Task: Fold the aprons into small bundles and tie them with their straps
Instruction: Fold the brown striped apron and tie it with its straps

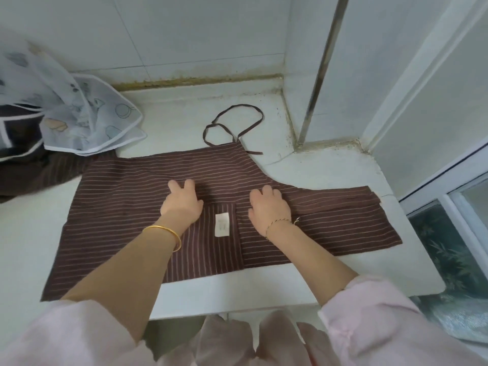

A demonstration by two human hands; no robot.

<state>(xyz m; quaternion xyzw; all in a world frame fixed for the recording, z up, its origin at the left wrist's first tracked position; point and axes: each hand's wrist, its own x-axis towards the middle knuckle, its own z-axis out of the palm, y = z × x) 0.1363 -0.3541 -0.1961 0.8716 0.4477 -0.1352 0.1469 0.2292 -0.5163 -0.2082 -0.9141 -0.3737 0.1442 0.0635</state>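
One white counter [330, 170]. One brown cloth apron [118, 207], thin pale stripes, spread flat mid-frame; one narrow strap [245, 105] looped above it. Two hands, left [182, 204] and right [269, 207], palms down on the apron, gripping nothing. One white rectangular label [221, 225] between them.

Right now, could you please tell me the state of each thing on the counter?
Striped apron: spread out on the counter, not yet bundled.
Strap: loose, looped, untied.
Label: facing up.
Left hand: fingers straight, pressing the striped apron.
Right hand: on the striped apron; grip unclear.
Printed cloth: crumpled in a heap.
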